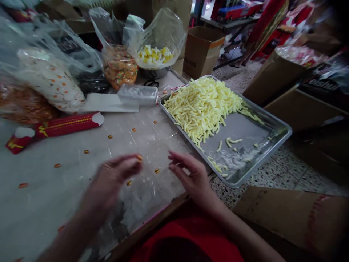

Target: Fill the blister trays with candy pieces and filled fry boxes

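My left hand (pixel 116 173) is over the table, somewhat blurred, with thumb and fingers pinched on a small orange-and-yellow piece (pixel 139 158). To its right, my right hand (pixel 192 173) is held with thumb and fingertips apart and nothing visible between them. Small burger-like pieces, such as one between the hands (pixel 156 171) and one beside the left hand (pixel 128 183), lie on clear plastic film (pixel 152 145). More of these pieces are spaced out in rows across the film.
A metal tray (pixel 261 160) on the right holds a heap of pale yellow fry-shaped pieces (pixel 204 105). Red cartons (pixel 68 125) lie at left. Behind stand bags of small pieces (pixel 120 67), a bagged bowl (pixel 155 58) and black scissors (pixel 151 83). Cardboard boxes (pixel 203 51) surround the table.
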`<state>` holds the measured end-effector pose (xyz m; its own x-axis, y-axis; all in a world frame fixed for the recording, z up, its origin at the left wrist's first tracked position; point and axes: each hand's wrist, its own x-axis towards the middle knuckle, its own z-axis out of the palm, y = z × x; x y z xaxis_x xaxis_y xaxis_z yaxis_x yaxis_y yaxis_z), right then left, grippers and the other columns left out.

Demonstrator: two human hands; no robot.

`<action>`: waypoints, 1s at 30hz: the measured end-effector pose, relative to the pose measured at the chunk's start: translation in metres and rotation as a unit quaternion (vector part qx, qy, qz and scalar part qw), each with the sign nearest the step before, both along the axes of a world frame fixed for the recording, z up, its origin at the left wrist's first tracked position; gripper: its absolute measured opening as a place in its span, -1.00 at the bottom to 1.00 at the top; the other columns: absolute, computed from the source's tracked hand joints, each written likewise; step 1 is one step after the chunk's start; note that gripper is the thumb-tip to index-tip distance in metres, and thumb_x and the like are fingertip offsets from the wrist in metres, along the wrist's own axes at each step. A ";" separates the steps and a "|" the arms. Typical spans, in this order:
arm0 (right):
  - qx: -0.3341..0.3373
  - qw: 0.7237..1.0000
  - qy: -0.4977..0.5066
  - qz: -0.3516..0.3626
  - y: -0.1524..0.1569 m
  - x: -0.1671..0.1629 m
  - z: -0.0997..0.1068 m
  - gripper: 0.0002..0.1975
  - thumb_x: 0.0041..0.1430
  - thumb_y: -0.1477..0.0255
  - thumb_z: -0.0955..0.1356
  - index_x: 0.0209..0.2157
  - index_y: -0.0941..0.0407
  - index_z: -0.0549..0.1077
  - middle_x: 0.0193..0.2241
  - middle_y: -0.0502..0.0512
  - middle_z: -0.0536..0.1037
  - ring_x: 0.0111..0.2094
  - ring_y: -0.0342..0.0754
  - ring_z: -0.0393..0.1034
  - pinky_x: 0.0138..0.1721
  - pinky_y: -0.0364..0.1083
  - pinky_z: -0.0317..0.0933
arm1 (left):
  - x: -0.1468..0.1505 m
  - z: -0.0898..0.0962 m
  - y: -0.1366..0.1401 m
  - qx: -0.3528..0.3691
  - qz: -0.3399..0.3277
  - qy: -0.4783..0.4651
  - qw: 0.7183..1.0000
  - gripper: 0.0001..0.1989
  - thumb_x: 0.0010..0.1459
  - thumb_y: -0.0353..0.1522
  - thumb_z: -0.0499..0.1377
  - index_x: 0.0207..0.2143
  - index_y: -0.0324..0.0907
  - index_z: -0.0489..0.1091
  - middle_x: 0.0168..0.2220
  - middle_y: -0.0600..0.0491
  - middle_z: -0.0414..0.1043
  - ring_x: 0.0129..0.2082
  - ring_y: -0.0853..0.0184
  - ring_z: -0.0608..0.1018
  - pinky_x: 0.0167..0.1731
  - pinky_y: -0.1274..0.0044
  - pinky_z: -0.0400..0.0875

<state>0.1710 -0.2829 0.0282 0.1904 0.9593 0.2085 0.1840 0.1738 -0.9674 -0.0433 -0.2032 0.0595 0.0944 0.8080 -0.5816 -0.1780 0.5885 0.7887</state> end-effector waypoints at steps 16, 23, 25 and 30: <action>-0.173 0.975 0.117 0.073 -0.033 0.037 -0.026 -0.78 0.02 0.42 0.49 -0.23 0.15 0.60 -0.42 0.05 0.64 -0.43 -0.06 0.52 -0.36 -0.14 0.36 | 0.082 -0.030 -0.110 0.118 -0.174 0.067 0.975 -0.61 0.17 -0.20 0.29 0.03 -0.12 0.56 0.00 -0.03 0.58 -0.05 0.19 0.60 -0.02 0.41 0.50; -0.109 0.937 -0.331 0.021 0.024 0.053 -0.027 -0.83 0.14 0.59 0.38 -0.31 0.14 0.63 -0.33 0.12 0.62 -0.30 -0.04 0.49 -0.24 -0.13 0.26 | 0.034 -0.024 -0.068 0.182 -0.198 0.182 0.946 -0.58 0.18 -0.17 0.27 0.05 -0.11 0.51 -0.08 -0.01 0.60 -0.15 0.24 0.62 -0.11 0.41 0.51; -0.095 0.884 -0.451 0.082 0.033 0.052 -0.026 -0.78 0.21 0.62 0.32 -0.33 0.15 0.62 -0.31 0.16 0.59 -0.28 -0.04 0.46 -0.24 -0.13 0.21 | 0.015 -0.023 -0.057 0.215 -0.197 0.241 0.926 -0.64 0.20 -0.15 0.26 0.00 -0.09 0.53 -0.07 0.00 0.60 -0.12 0.22 0.62 -0.11 0.40 0.51; -0.111 0.827 -0.532 0.145 0.039 0.048 -0.023 -0.74 0.30 0.60 0.27 -0.31 0.17 0.61 -0.27 0.19 0.57 -0.24 -0.05 0.43 -0.22 -0.14 0.16 | -0.002 -0.036 -0.034 0.410 -0.275 0.392 0.776 -0.74 0.24 -0.36 0.24 -0.02 -0.15 0.53 -0.03 -0.03 0.57 -0.01 0.17 0.55 0.04 0.28 0.44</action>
